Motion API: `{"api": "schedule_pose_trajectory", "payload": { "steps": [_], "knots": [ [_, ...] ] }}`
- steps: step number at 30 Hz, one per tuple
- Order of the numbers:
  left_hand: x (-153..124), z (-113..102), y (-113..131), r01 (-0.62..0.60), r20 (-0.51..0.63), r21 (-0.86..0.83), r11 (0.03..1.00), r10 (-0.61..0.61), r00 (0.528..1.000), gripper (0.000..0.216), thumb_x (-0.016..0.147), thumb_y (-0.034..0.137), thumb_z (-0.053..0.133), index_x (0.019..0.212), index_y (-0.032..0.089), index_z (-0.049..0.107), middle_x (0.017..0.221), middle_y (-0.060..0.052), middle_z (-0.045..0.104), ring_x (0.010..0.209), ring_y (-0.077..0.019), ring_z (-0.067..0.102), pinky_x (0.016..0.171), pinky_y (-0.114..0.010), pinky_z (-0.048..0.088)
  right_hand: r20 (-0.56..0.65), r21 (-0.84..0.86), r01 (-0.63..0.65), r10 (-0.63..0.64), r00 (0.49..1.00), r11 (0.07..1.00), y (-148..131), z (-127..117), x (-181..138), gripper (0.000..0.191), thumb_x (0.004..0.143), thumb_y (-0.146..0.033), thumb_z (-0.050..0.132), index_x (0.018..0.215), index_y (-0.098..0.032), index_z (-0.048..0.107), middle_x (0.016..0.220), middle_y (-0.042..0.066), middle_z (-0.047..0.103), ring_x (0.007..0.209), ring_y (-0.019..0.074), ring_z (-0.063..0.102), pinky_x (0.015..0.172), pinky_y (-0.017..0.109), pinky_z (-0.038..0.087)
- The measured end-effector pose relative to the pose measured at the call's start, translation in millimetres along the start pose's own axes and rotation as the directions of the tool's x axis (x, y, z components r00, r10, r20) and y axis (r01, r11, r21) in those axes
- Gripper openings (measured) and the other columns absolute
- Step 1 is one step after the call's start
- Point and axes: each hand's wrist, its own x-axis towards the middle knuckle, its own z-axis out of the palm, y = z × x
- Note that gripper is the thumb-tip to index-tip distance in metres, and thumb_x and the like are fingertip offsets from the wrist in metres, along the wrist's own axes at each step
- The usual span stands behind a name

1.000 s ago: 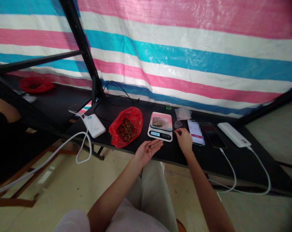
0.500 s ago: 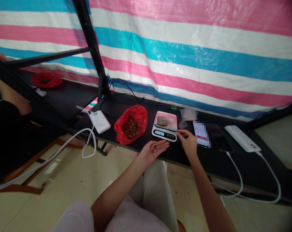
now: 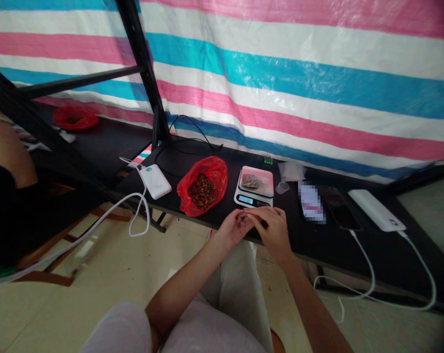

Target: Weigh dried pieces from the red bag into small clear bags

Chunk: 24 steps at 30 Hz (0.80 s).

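My left hand is palm up and cupped, with a few small brown pieces in it. Over that palm my right hand is bent, its thumb and fingertips pinched together at the pieces; what is between them is too small to make out. Just beyond both hands stands a white digital scale with a lit display, its lower edge partly hidden by my right hand. On its pan lies a clear bag of brown bits. Left of the scale, a red plastic bag holds many small reddish-brown dried pieces.
A small clear cup and clear plastic bags lie right of the scale. Farther right are a phone, a dark phone and a white power bank with cables. Another power bank lies left. A person's arm shows at far left.
My right hand has moved left from the scale's right corner to my left palm, where its fingers now pinch. My left hand has stayed near the table edge, its fingers more curled.
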Motion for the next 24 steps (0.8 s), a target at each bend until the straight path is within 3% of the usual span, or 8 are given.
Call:
{"api": "schedule_pose_trajectory", "payload": {
  "steps": [4, 8, 11, 13, 15, 19, 22, 24],
  "knots": [
    [-7.3, -4.8, 12.1, 0.048, 0.090, 0.080, 0.996, -0.055, 0.994, 0.033, 0.088, 0.013, 0.031, 0.096, -0.001, 0.060, 0.090, -0.017, 0.066, 0.082, -0.0163, 0.066, 0.071, -0.022, 0.051, -0.241, 0.036, -0.172, 0.175, 0.955, 0.984, 44.9, -7.2, 18.0, 0.026, 0.085, -0.038, 0.049, 0.087, -0.021, 0.069, 0.087, 0.004, 0.071, 0.078, 0.0191, 0.061, 0.075, 0.033, 0.039],
    [-18.4, -6.6, 37.2, -0.153, 0.078, 0.255, 0.955, 0.138, 0.987, 0.023, 0.086, 0.019, 0.047, 0.093, 0.005, 0.063, 0.061, -0.001, 0.056, 0.041, -0.0014, 0.045, 0.037, -0.011, 0.031, -0.189, 0.028, -0.263, 0.263, 0.946, 0.964, 95.6, -4.1, 48.8, 0.028, 0.082, -0.038, 0.050, 0.089, -0.018, 0.069, 0.085, 0.005, 0.069, 0.066, 0.0165, 0.057, 0.066, 0.029, 0.041],
    [-23.8, -5.2, 64.9, -0.379, 0.144, 0.446, 0.811, 0.353, 0.925, 0.024, 0.081, 0.030, 0.056, 0.085, 0.007, 0.065, 0.048, 0.008, 0.033, 0.033, 0.0005, 0.020, 0.033, -0.013, 0.012, -0.104, -0.115, -0.267, 0.255, 0.961, 0.957, 113.4, 3.5, 65.0, 0.024, 0.081, -0.034, 0.050, 0.087, -0.020, 0.069, 0.086, 0.004, 0.067, 0.066, 0.0160, 0.056, 0.063, 0.028, 0.039],
    [-25.9, -3.7, 85.6, -0.493, 0.201, 0.616, 0.615, 0.482, 0.853, 0.031, 0.081, 0.038, 0.054, 0.080, 0.009, 0.065, 0.045, 0.009, 0.027, 0.033, -0.0007, 0.018, 0.035, -0.015, 0.012, -0.056, -0.207, -0.268, 0.263, 0.963, 0.941, 115.7, 8.2, 70.7, 0.022, 0.080, -0.032, 0.050, 0.085, -0.021, 0.069, 0.085, 0.003, 0.066, 0.070, 0.0168, 0.056, 0.061, 0.027, 0.037],
    [-28.3, -2.3, 104.8, -0.534, 0.287, 0.788, 0.308, 0.583, 0.760, 0.035, 0.083, 0.040, 0.048, 0.074, 0.011, 0.066, 0.045, 0.007, 0.033, 0.035, -0.0030, 0.027, 0.038, -0.017, 0.019, -0.032, -0.274, -0.265, 0.267, 0.963, 0.924, 114.3, 11.5, 73.5, 0.021, 0.080, -0.031, 0.050, 0.083, -0.022, 0.069, 0.084, 0.003, 0.066, 0.073, 0.0178, 0.057, 0.060, 0.027, 0.036],
    [-35.3, 0.0, 126.4, -0.236, 0.439, 0.897, -0.374, 0.685, 0.582, 0.030, 0.085, 0.035, 0.046, 0.074, 0.016, 0.068, 0.067, -0.004, 0.064, 0.065, -0.0146, 0.057, 0.061, -0.024, 0.039, -0.012, -0.301, -0.229, 0.237, 0.971, 0.926, 111.9, 11.5, 75.6, 0.020, 0.079, -0.031, 0.051, 0.078, -0.023, 0.069, 0.086, 0.003, 0.065, 0.077, 0.0185, 0.057, 0.060, 0.027, 0.035],
    [-39.2, -0.6, 126.0, 0.019, 0.461, 0.821, -0.571, 0.682, 0.567, 0.028, 0.086, 0.032, 0.045, 0.087, 0.017, 0.068, 0.082, -0.008, 0.069, 0.079, -0.0215, 0.061, 0.071, -0.030, 0.042, -0.043, -0.230, -0.258, 0.256, 0.966, 0.938, 116.6, 5.3, 75.1, 0.022, 0.079, -0.035, 0.053, 0.078, -0.022, 0.069, 0.083, 0.004, 0.066, 0.074, 0.0184, 0.057, 0.060, 0.028, 0.036],
    [-40.1, -2.5, 121.8, 0.041, 0.477, 0.786, -0.617, 0.647, 0.594, 0.028, 0.086, 0.031, 0.044, 0.090, 0.016, 0.068, 0.090, -0.010, 0.069, 0.086, -0.0234, 0.062, 0.076, -0.032, 0.043, -0.098, -0.133, -0.327, 0.316, 0.944, 0.936, 121.2, -1.1, 73.2, 0.026, 0.078, -0.040, 0.053, 0.080, -0.020, 0.070, 0.077, 0.004, 0.066, 0.068, 0.0181, 0.057, 0.059, 0.028, 0.036]
  ]
}}
